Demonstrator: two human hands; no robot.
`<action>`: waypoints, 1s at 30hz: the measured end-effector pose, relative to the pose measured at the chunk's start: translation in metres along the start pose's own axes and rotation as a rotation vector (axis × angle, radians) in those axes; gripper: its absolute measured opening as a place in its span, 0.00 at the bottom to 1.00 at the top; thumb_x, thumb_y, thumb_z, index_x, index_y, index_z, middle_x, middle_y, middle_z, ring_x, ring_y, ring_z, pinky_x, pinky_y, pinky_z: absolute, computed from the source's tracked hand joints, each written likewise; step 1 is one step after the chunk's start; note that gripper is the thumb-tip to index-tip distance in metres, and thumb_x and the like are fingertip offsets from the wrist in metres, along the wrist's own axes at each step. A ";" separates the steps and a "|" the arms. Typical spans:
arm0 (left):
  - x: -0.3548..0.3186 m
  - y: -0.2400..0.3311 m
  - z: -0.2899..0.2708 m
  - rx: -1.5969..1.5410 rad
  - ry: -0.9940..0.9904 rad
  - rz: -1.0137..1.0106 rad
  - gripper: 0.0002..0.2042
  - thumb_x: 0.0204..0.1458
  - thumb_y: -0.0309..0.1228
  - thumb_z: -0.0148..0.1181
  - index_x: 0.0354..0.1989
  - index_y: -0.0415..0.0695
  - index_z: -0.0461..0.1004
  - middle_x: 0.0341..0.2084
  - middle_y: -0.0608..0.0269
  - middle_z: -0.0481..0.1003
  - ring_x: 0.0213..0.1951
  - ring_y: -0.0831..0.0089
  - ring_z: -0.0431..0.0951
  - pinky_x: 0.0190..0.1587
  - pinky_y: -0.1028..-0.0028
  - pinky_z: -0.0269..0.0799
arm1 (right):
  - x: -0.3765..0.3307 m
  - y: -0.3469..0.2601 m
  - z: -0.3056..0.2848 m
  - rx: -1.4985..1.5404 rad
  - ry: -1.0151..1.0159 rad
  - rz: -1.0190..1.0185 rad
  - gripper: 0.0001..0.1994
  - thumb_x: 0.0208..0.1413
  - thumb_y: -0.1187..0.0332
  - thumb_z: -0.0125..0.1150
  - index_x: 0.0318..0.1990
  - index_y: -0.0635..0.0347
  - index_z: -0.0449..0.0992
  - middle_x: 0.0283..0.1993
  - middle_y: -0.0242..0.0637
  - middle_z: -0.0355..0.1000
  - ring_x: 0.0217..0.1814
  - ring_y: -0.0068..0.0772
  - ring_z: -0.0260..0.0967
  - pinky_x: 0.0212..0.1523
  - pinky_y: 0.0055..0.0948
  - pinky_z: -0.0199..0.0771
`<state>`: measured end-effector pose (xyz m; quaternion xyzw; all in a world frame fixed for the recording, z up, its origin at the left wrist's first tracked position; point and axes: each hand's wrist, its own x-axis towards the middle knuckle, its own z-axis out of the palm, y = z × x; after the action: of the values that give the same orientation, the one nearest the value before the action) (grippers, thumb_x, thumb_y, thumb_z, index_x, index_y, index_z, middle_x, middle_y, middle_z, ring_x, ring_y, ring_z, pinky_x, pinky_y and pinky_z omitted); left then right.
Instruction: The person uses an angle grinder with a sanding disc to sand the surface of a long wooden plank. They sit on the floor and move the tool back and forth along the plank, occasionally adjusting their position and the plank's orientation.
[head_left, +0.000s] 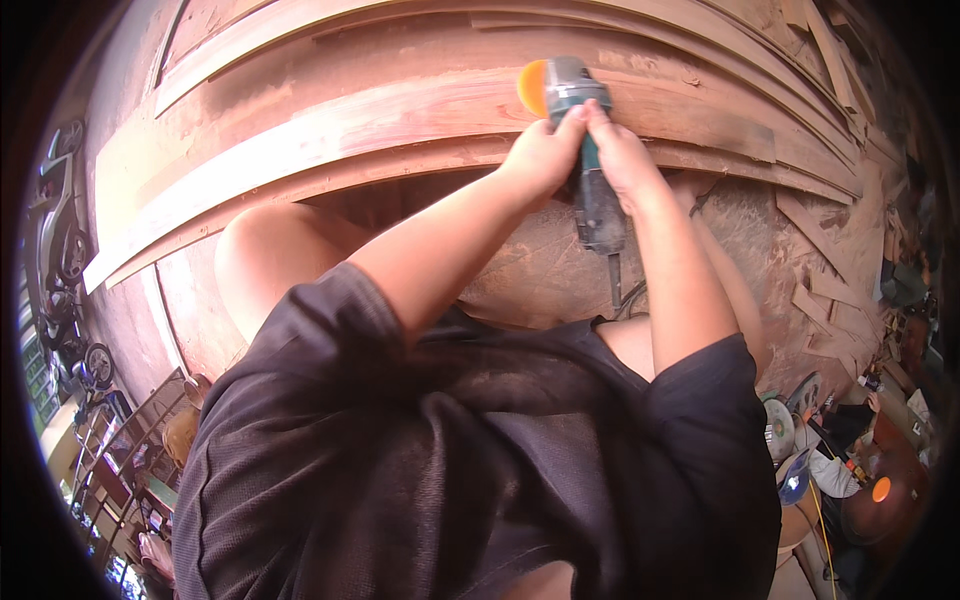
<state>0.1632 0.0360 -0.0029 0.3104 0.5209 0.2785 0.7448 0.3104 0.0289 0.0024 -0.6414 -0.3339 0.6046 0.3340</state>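
Note:
Both my hands grip an angle grinder [597,190] with a dark green and grey body, tilted over a long wooden plank. Its orange disc [533,88] is at the far left end of the tool, close to the plank's face; whether it touches cannot be made out. My left hand [545,155] wraps the body from the left, and my right hand [622,155] closes round it from the right, thumbs side by side on top. The plank [400,118] runs left to right in front of my knees, paler toward its left end. A power cord leaves the grinder's near end.
More long boards [680,35] lie beyond the plank. Wood offcuts [835,315] are scattered on the dusty floor at the right. Tools and clutter, including a second orange disc [881,489], fill the lower right. A motorbike [60,220] stands at the far left.

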 end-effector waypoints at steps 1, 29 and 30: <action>0.010 -0.001 0.016 0.015 -0.028 -0.042 0.37 0.70 0.58 0.55 0.60 0.25 0.75 0.47 0.39 0.83 0.46 0.55 0.86 0.49 0.59 0.82 | -0.003 0.002 -0.018 0.065 0.016 0.040 0.40 0.72 0.35 0.54 0.63 0.73 0.77 0.57 0.47 0.79 0.58 0.34 0.75 0.61 0.32 0.73; 0.022 0.000 0.047 0.153 -0.066 0.004 0.40 0.71 0.61 0.50 0.61 0.25 0.72 0.48 0.39 0.81 0.43 0.53 0.87 0.39 0.56 0.86 | -0.002 -0.005 -0.056 0.012 0.052 0.063 0.39 0.73 0.36 0.56 0.63 0.73 0.78 0.58 0.45 0.80 0.58 0.32 0.76 0.61 0.30 0.73; 0.021 0.008 0.053 0.200 -0.115 -0.040 0.40 0.71 0.62 0.49 0.64 0.27 0.71 0.51 0.39 0.80 0.48 0.52 0.85 0.45 0.54 0.85 | 0.001 0.001 -0.066 0.064 0.095 0.077 0.39 0.72 0.36 0.56 0.64 0.73 0.77 0.59 0.45 0.80 0.59 0.33 0.76 0.62 0.30 0.73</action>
<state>0.2191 0.0477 0.0045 0.3883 0.5087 0.1918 0.7441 0.3767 0.0274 0.0038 -0.6707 -0.2732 0.5964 0.3464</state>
